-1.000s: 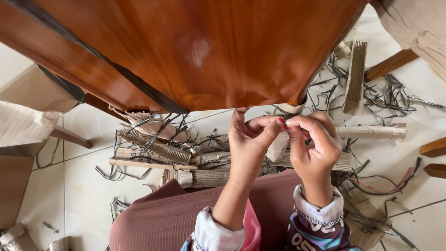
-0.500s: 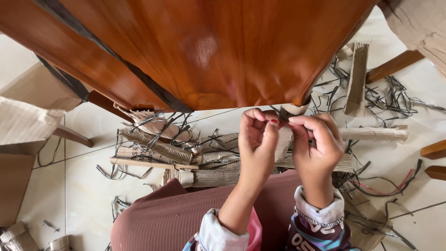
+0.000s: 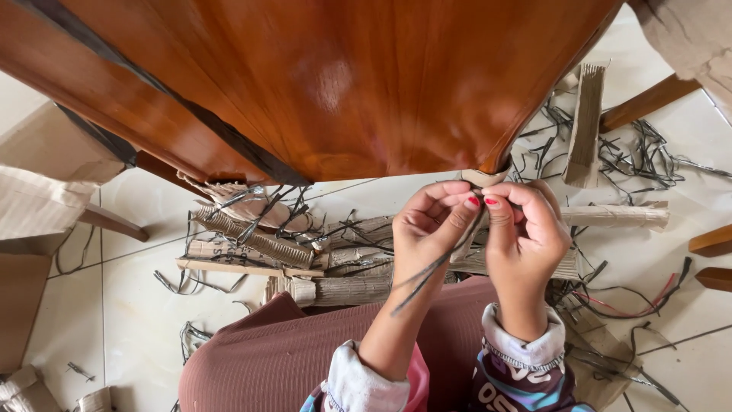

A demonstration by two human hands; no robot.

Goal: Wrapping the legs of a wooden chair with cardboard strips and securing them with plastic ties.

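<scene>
Both hands (image 3: 480,229) pinching dark strap (image 3: 427,273), chair corner (image 3: 488,172)

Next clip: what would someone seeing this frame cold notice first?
First, the big glossy reddish-brown wooden panel filling the top of the head view. Just under its lower edge, the left hand and right hand meet, pinching a dark thin strap that trails down toward the lap. Below them, rolled corrugated cardboard pieces and dark strap offcuts litter the pale tiled floor.
</scene>
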